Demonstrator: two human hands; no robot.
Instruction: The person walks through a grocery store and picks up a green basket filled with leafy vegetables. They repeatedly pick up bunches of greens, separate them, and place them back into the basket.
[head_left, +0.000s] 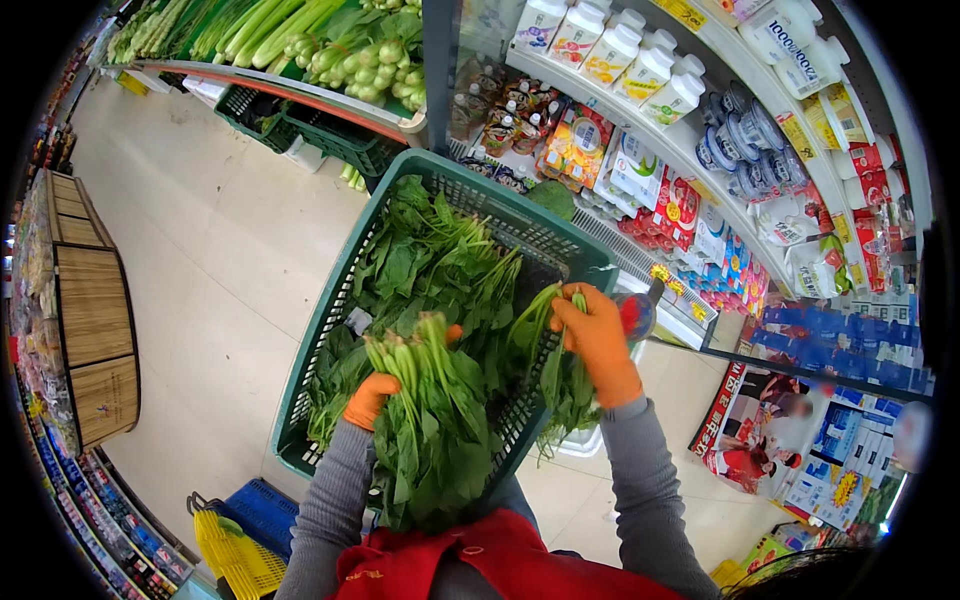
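My left hand (373, 399), in an orange glove, grips a large bunch of leafy greens (435, 420), probably spinach, with the pale stem ends up and the leaves hanging toward me. My right hand (596, 337), also gloved in orange, pinches a few loose stalks with leaves (559, 375) over the right side of a green plastic crate (300, 375). More of the same greens (420, 255) lie inside the crate, stems toward its middle and right. A small whitish piece (358, 321) sits among the leaves at the left.
Refrigerated shelves (600, 82) with bottles and yogurt packs stand at the right. A vegetable shelf (277, 82) with dark green crates (337, 142) beneath is ahead. A wooden display stand (97, 322) is at the left. Yellow and blue shopping baskets (251, 525) lie at the lower left.
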